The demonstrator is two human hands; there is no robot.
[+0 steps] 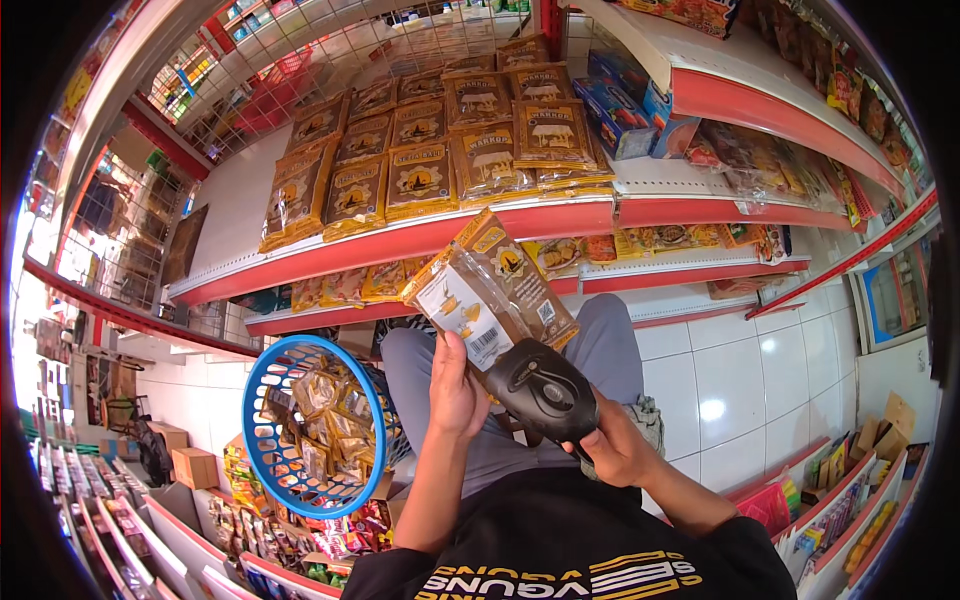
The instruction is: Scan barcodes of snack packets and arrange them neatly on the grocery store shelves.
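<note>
My left hand (459,397) holds a brown and gold coffee packet (517,281) by its lower edge, its back with a barcode facing up. In my right hand (619,446) is a black handheld barcode scanner (551,390), its head over the packet's lower edge, near the barcode. Whether scanner and packet touch, I cannot tell. Rows of similar coffee packets (420,176) lie on the white shelf in front of me. To the left of my legs, a blue plastic basket (259,450) holds many small brown and gold packets (337,420).
The shelf's red front edge (360,262) runs just beyond the held packet. Blue boxes (615,112) stand right of the coffee rows. Lower shelves hold more packets (386,281). Behind the shelf rises a wire grid (225,82). Cardboard boxes (195,467) and low racks (832,510) flank me.
</note>
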